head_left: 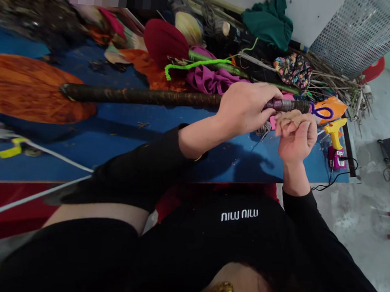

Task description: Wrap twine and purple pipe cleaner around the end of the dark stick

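Gripping stick (145,97), left hand (243,105) | right hand (296,138) near stick's end | blue table (181,151)

The left hand (245,106) holds a dark stick (145,97).

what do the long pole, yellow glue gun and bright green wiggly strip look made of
Pole: probably wood, dull and dark, judging by its mottled, bark-like surface.
Glue gun: likely plastic, smooth and evenly coloured.
Green strip: fuzzy, perhaps chenille over wire; it's bent.
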`<state>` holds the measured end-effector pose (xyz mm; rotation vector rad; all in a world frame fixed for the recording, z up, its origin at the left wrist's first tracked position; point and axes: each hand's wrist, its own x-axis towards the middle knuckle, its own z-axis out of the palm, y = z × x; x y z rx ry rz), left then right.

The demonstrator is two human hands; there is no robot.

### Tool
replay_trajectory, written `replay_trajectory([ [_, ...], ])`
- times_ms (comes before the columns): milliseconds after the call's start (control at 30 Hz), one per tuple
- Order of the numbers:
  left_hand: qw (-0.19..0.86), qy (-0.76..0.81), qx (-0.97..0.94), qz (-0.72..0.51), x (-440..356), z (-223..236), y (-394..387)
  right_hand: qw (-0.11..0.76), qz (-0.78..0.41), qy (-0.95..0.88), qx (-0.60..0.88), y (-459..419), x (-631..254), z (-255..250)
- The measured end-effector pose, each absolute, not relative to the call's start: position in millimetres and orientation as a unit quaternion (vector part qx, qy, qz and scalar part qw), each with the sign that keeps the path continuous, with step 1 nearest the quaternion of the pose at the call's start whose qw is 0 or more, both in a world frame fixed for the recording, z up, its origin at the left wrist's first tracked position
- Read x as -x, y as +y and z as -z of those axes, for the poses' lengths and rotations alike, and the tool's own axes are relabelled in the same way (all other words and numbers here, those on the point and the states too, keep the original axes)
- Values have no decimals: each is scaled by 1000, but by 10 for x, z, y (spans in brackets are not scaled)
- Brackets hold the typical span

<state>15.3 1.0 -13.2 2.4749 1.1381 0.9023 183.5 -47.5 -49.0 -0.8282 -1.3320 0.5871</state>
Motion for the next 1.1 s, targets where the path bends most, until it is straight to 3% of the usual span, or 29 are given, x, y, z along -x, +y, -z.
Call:
replay_trajectory([
  [167,125,368,-876,-285,-134,169,34,684,-272,-555,388,-525,-1832,442],
  [367,109,388,-862,-306,-155,218,-7,679,-199,-565,425,-799,-1673,374],
  [833,102,399,-859,-304,-170,230,32,567,-57,-725,385,-882,-1968,253],
  [1100,124,400,-856,-304,-194,254,44,571,-70,-741,346,-739,-2065,116],
])
